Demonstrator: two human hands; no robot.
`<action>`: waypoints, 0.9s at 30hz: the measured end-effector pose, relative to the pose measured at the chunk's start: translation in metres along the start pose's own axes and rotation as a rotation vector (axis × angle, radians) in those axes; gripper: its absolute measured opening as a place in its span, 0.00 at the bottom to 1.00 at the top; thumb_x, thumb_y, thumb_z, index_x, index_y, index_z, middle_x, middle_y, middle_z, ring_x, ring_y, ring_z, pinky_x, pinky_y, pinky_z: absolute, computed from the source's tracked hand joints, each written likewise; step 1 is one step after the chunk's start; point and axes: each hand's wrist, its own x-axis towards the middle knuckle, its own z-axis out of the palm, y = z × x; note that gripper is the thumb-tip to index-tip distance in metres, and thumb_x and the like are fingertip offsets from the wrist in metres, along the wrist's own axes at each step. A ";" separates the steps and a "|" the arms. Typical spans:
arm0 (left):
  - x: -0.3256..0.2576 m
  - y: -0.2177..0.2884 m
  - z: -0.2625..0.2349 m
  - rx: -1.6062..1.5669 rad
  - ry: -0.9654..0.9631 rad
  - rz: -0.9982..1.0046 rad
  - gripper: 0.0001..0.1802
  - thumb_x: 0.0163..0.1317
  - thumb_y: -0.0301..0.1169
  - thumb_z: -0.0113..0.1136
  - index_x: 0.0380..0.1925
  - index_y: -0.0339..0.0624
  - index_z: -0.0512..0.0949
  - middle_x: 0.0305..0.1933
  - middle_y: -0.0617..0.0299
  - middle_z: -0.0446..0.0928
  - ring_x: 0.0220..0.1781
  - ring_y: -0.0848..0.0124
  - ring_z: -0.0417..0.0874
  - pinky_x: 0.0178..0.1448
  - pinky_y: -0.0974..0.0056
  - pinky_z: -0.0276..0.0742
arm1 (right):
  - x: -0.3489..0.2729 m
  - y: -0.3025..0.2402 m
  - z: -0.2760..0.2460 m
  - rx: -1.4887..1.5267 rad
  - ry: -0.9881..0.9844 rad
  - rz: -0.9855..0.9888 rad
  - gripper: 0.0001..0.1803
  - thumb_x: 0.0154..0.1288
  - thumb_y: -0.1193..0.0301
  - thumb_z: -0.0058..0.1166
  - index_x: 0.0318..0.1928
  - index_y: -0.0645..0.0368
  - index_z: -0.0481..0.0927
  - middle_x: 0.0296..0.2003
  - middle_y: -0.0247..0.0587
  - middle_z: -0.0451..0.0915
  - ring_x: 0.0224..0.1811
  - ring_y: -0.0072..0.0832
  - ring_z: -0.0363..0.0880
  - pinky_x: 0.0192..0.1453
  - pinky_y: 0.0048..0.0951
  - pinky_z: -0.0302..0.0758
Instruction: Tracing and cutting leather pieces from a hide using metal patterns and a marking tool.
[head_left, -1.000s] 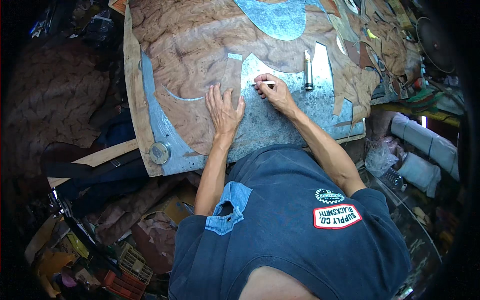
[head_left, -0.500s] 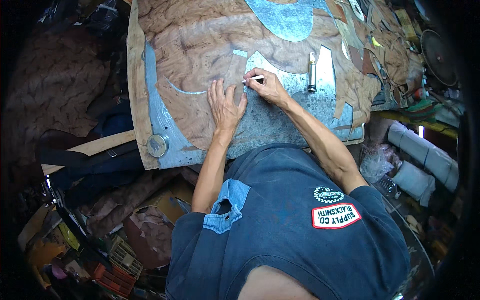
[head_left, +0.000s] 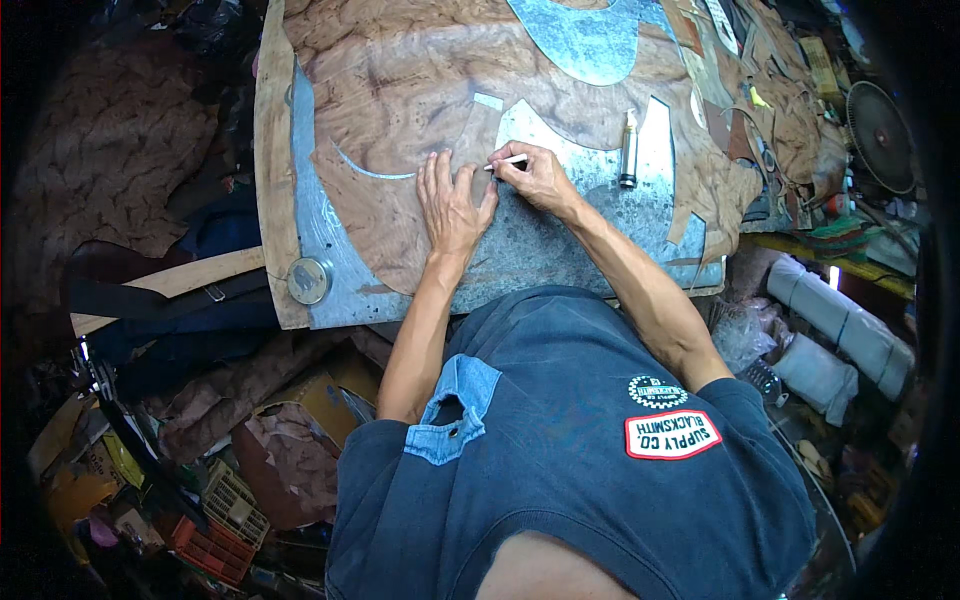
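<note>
My left hand lies flat with fingers stretched out, pressing on a brown leather piece and beside a narrow brown strip. To its right, my right hand pinches a slim white pen. The pen's tip points left and meets the strip's edge near my left index finger. Under both wrists spreads a mottled grey metal sheet with a curved far edge. Beyond my right hand lies a short silver tool with a black end, looking like a craft knife.
A large brown hide covers the table's far part, with a blue-grey curved piece on it. A round metal tin sits at the near left corner. Leather scraps lie at right; crates stand below left.
The view has shifted slightly. The pen tip has slid a little toward me along the strip's edge. My left hand remains pressed down in about the same place.
</note>
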 end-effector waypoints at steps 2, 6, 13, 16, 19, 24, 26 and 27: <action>-0.001 0.000 -0.001 0.004 -0.013 -0.008 0.23 0.52 0.39 0.68 0.46 0.41 0.78 0.62 0.40 0.68 0.68 0.41 0.64 0.72 0.41 0.55 | 0.001 0.001 0.001 0.033 0.007 0.003 0.12 0.65 0.66 0.56 0.40 0.63 0.83 0.28 0.41 0.84 0.31 0.23 0.81 0.37 0.28 0.77; -0.002 -0.003 0.000 0.001 -0.019 -0.013 0.23 0.51 0.38 0.69 0.47 0.41 0.78 0.64 0.40 0.68 0.69 0.42 0.63 0.73 0.42 0.55 | 0.003 0.001 0.003 0.000 -0.006 0.012 0.12 0.65 0.67 0.56 0.39 0.64 0.83 0.28 0.41 0.83 0.31 0.22 0.80 0.36 0.28 0.77; 0.000 -0.004 0.001 -0.001 -0.017 -0.012 0.22 0.51 0.38 0.68 0.44 0.40 0.78 0.61 0.38 0.69 0.67 0.41 0.65 0.72 0.39 0.56 | 0.006 -0.001 0.004 -0.101 -0.008 0.016 0.13 0.64 0.66 0.55 0.40 0.62 0.84 0.24 0.40 0.83 0.25 0.25 0.79 0.32 0.30 0.75; -0.002 -0.005 0.002 -0.016 -0.022 -0.016 0.22 0.51 0.38 0.68 0.44 0.40 0.78 0.61 0.39 0.69 0.67 0.41 0.65 0.72 0.39 0.56 | 0.008 0.011 0.010 -0.030 0.013 0.013 0.13 0.64 0.65 0.55 0.40 0.61 0.84 0.25 0.43 0.84 0.25 0.27 0.80 0.32 0.30 0.76; 0.005 -0.005 0.003 -0.010 -0.015 0.000 0.22 0.51 0.38 0.68 0.45 0.40 0.78 0.61 0.39 0.69 0.67 0.41 0.65 0.72 0.40 0.56 | 0.016 0.013 0.009 -0.040 0.071 -0.046 0.13 0.64 0.65 0.55 0.41 0.61 0.84 0.25 0.44 0.83 0.26 0.27 0.81 0.33 0.31 0.77; 0.002 -0.007 0.004 -0.002 -0.007 -0.001 0.22 0.50 0.38 0.68 0.45 0.40 0.78 0.61 0.39 0.69 0.67 0.42 0.65 0.71 0.39 0.57 | 0.012 0.021 0.004 -0.076 -0.020 -0.027 0.13 0.64 0.65 0.56 0.41 0.60 0.84 0.21 0.41 0.80 0.21 0.26 0.73 0.28 0.32 0.71; 0.002 -0.007 0.002 0.000 -0.021 -0.006 0.23 0.50 0.38 0.69 0.45 0.40 0.78 0.62 0.39 0.69 0.68 0.42 0.65 0.72 0.41 0.56 | 0.011 0.010 0.003 -0.114 -0.020 0.006 0.13 0.64 0.65 0.56 0.41 0.61 0.84 0.20 0.41 0.80 0.21 0.25 0.73 0.28 0.31 0.71; 0.002 -0.007 0.002 0.002 -0.034 -0.008 0.23 0.51 0.38 0.69 0.46 0.40 0.78 0.63 0.40 0.68 0.68 0.42 0.64 0.72 0.42 0.55 | 0.012 0.005 0.002 -0.152 -0.018 0.039 0.13 0.64 0.64 0.56 0.41 0.61 0.84 0.20 0.40 0.80 0.21 0.24 0.73 0.27 0.31 0.71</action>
